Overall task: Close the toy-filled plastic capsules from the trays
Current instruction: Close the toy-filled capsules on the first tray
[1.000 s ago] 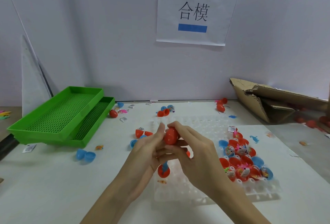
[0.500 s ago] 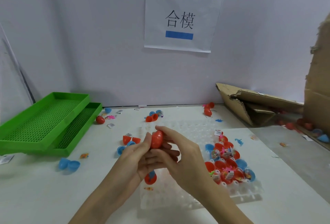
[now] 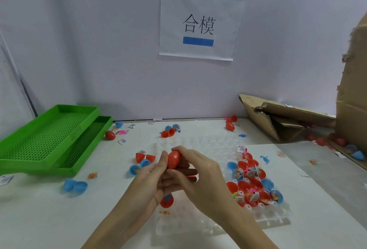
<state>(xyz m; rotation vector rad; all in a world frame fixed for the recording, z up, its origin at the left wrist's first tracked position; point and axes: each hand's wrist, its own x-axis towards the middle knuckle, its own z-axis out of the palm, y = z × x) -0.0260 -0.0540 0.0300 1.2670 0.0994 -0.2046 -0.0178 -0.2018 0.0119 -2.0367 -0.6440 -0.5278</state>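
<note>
Right now my left hand [image 3: 151, 177] and right hand [image 3: 200, 177] both pinch the red capsule [image 3: 174, 159] above the clear tray [image 3: 198, 143]'s near-left part. It looks light, stiff, slippery; I'd squeeze at both ends. Beyond, open capsules [image 3: 252, 185] fill the tray's right edge.

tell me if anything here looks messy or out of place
Yes. Loose capsule halves and small toys lie scattered on the table outside the clear tray, and a torn cardboard box sags open at the right.
</note>
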